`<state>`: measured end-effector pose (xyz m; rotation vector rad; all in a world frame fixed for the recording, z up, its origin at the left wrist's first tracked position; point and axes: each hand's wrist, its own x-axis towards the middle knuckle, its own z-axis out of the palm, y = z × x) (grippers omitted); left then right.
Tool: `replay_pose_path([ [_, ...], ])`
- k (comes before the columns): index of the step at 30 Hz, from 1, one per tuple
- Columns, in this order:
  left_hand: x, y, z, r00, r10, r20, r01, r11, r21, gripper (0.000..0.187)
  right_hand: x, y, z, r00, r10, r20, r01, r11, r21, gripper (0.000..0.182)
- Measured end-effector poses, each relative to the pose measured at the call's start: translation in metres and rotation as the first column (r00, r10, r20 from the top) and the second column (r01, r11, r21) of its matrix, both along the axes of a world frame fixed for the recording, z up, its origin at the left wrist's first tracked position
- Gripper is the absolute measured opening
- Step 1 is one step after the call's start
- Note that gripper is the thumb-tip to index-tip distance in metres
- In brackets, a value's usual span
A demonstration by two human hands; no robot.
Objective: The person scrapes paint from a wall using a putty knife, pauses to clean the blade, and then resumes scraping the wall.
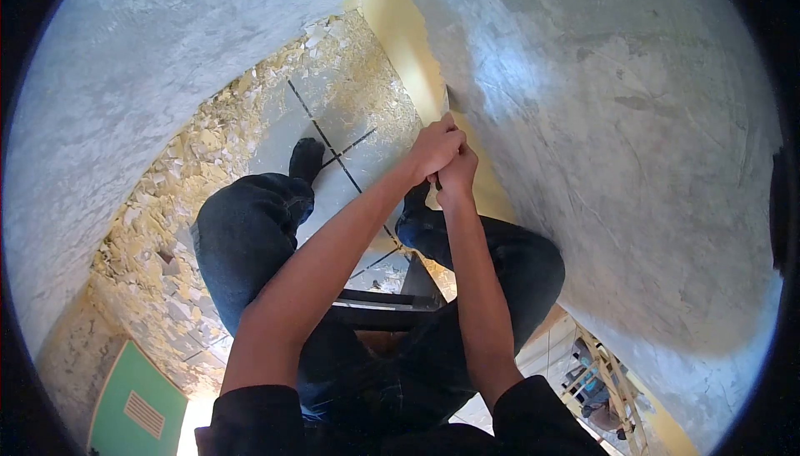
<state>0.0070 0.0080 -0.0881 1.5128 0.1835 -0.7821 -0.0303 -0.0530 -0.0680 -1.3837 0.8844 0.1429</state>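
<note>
My left hand [435, 149] and my right hand [458, 172] are closed together at the lower part of the right wall. They grip a scraper whose thin blade [451, 99] shows just past my fingers, against the wall. Most of its handle is hidden in my fists; a dark end peeks out below. Around the blade, a band of yellow paint [400, 31] runs along the foot of the wall. Above that band the wall [600, 156] is bare, grey and scratched.
Flakes of yellow and white paint [171, 231] cover the tiled floor [333, 114], thickest along the left wall [158, 81]. My bent legs [242, 231] straddle the space. A green panel with a vent [137, 406] stands at lower left; wooden sticks [612, 389] lie at lower right.
</note>
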Motion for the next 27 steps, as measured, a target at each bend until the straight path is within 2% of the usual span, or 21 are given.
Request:
replay_pose_path([
  [2,-0.001,-0.001,-0.004,1.000,-0.015,0.012,0.015,1.000,-0.024,0.036,0.000,0.000,-0.014,0.999,0.020,-0.051,-0.021,0.999,-0.024,0.020],
  [4,0.000,0.003,-0.002,0.998,0.054,0.034,-0.056,0.995,0.083,0.036,-0.001,0.004,-0.064,0.986,0.041,0.164,0.001,0.968,-0.250,0.021],
  [5,-0.003,-0.002,-0.008,0.990,0.115,0.077,-0.120,0.990,0.067,0.037,-0.001,0.002,-0.049,0.990,-0.031,0.135,0.046,0.993,-0.112,0.022],
  [6,-0.001,-0.002,-0.008,0.990,0.118,0.080,-0.123,0.990,0.067,0.037,0.001,0.002,-0.028,0.990,-0.028,0.138,0.044,0.993,-0.112,0.022],
  [8,0.003,0.000,-0.001,0.999,-0.031,0.019,0.031,0.999,-0.030,0.038,-0.002,0.003,0.005,0.978,0.038,-0.204,-0.056,0.995,-0.081,0.023],
  [9,0.004,0.002,0.004,0.999,-0.027,0.022,0.027,0.999,-0.030,0.038,0.000,0.004,0.000,0.979,0.042,-0.201,-0.059,0.995,-0.081,0.023],
  [11,0.001,0.005,0.013,0.997,0.072,0.022,-0.072,0.997,0.019,0.038,0.001,0.004,-0.023,0.996,-0.039,0.082,0.036,0.998,0.045,0.021],
  [12,0.000,0.004,0.007,0.998,0.068,0.018,-0.069,0.997,0.021,0.038,0.002,0.002,-0.038,0.996,-0.043,0.078,0.040,0.998,0.047,0.021],
  [14,0.001,0.002,-0.007,0.989,0.126,-0.074,-0.129,0.990,-0.048,0.037,-0.001,-0.001,-0.061,0.993,0.092,0.072,-0.066,0.948,-0.311,0.023],
  [15,0.004,0.000,-0.008,1.000,-0.006,0.022,0.006,1.000,0.011,0.038,-0.001,-0.001,-0.035,0.998,-0.056,0.009,0.056,0.998,-0.036,0.025],
  [16,0.007,-0.001,-0.008,1.000,0.000,0.029,0.000,1.000,0.009,0.038,0.000,0.002,-0.014,0.999,-0.050,0.016,0.051,0.998,-0.038,0.025],
  [18,0.003,-0.001,0.000,0.999,-0.053,0.008,0.053,0.997,-0.062,0.039,-0.003,0.004,0.010,0.991,0.071,-0.113,-0.086,0.987,-0.137,0.027],
  [19,0.002,0.000,0.003,0.999,0.005,0.053,-0.005,1.000,0.003,0.039,0.000,0.007,-0.001,1.000,0.000,0.002,0.000,0.995,-0.100,0.027],
  [20,0.002,0.001,-0.001,0.999,0.003,0.050,-0.003,1.000,0.002,0.039,0.004,0.006,-0.019,1.000,-0.003,-0.001,0.003,0.995,-0.101,0.027],
  [22,0.005,0.005,-0.010,0.996,0.073,-0.054,-0.075,0.996,-0.049,0.039,0.004,0.002,-0.062,0.992,-0.039,0.116,0.057,0.986,-0.156,0.026],
  [23,0.003,0.004,0.001,0.993,0.081,-0.082,-0.087,0.994,-0.071,0.040,-0.004,-0.011,-0.071,0.995,0.025,0.095,-0.012,0.990,-0.138,0.026],
  [24,0.004,0.001,0.001,0.994,0.087,-0.072,-0.092,0.993,-0.071,0.040,0.000,-0.005,-0.047,0.994,0.031,0.105,-0.016,0.990,-0.138,0.026],
  [26,0.000,-0.003,0.005,0.999,-0.017,-0.027,0.015,0.996,-0.082,0.041,-0.004,0.003,0.006,0.998,0.063,-0.031,-0.066,0.990,-0.123,0.024],
  [27,0.001,-0.001,0.005,0.999,-0.035,-0.027,0.033,0.997,-0.073,0.042,-0.001,0.005,0.011,0.997,0.044,-0.068,-0.051,0.993,-0.103,0.022],
])
